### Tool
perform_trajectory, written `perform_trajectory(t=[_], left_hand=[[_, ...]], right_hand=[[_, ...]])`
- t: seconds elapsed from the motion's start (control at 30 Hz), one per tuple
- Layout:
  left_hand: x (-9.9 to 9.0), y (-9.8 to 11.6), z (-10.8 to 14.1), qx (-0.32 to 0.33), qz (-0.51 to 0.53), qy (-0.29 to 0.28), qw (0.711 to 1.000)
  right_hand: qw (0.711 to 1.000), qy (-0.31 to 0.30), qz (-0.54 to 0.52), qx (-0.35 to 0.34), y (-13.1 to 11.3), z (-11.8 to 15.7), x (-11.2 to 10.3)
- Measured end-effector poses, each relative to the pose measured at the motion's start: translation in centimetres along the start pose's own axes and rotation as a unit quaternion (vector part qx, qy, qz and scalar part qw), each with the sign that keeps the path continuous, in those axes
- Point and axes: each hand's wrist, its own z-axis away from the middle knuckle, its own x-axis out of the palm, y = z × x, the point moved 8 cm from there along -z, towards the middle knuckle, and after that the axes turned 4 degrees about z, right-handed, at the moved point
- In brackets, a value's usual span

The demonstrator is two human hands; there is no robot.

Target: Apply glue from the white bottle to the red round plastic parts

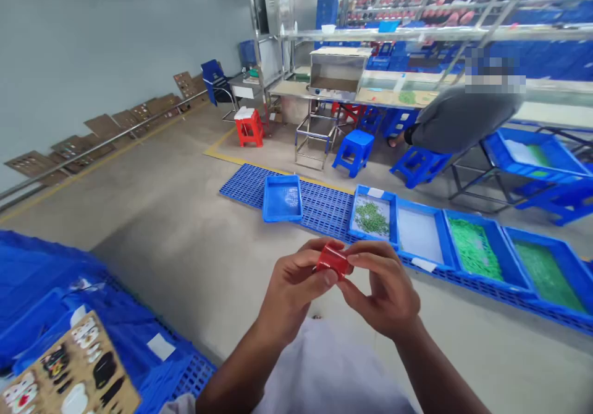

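A small shiny red object (pixel 333 261), with faint white marks on its side, is held up in front of my body at the lower middle of the head view. My left hand (pixel 296 284) grips it from the left, thumb on its near side and fingers behind. From the right, my right hand (pixel 384 284) pinches its right end between thumb and fingers. Both hands touch the object, above the grey floor.
Blue trays with green pieces (pixel 475 247) stand on blue slatted pallets ahead and right. A board with small parts (pixel 69 371) lies on blue sheeting at lower left. A person in grey (pixel 463 117) bends beside blue stools (pixel 354 151) and a long workbench.
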Motion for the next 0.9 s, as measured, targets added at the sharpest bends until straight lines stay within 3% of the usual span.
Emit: perform_trajectory(t=[0.2, 0.33, 0.47, 0.6, 0.7, 0.77, 0.83, 0.9], left_hand=[[-1.5, -1.2, -14.6, -0.016, 0.04, 0.011, 0.999], [-3.3, -2.1, -26.0, -0.031, 0.076, -0.015, 0.996], [-3.8, -2.0, -37.6, -0.051, 0.103, -0.065, 0.991], [-4.5, -2.0, -47.4, -0.064, 0.089, -0.092, 0.99], [-5.4, -1.5, -53.7, 0.017, 0.001, -0.094, 0.995], [-5.8, -0.4, -57.4, 0.127, -0.115, -0.082, 0.982], [-5.3, 1.1, -60.7, 0.256, -0.246, -0.07, 0.932], [-4.3, 1.9, -64.1, 0.343, -0.329, -0.064, 0.877]], right_hand=[[1.0, -0.025, 0.0, -0.004, 12.7, -7.9, -1.2], [0.998, -0.013, 0.064, -0.009, 21.5, -13.3, -1.8], [0.993, -0.008, 0.12, 0.01, 29.2, -19.4, -2.8], [0.99, 0.011, 0.139, 0.036, 36.3, -24.4, -4.0], [0.99, 0.023, 0.126, 0.058, 42.3, -26.8, -4.8], [0.992, 0.033, 0.097, 0.08, 46.7, -28.1, -5.3], [0.993, 0.048, 0.055, 0.095, 51.4, -29.6, -5.9], [0.993, 0.076, 0.006, 0.09, 55.8, -31.6, -6.5]])
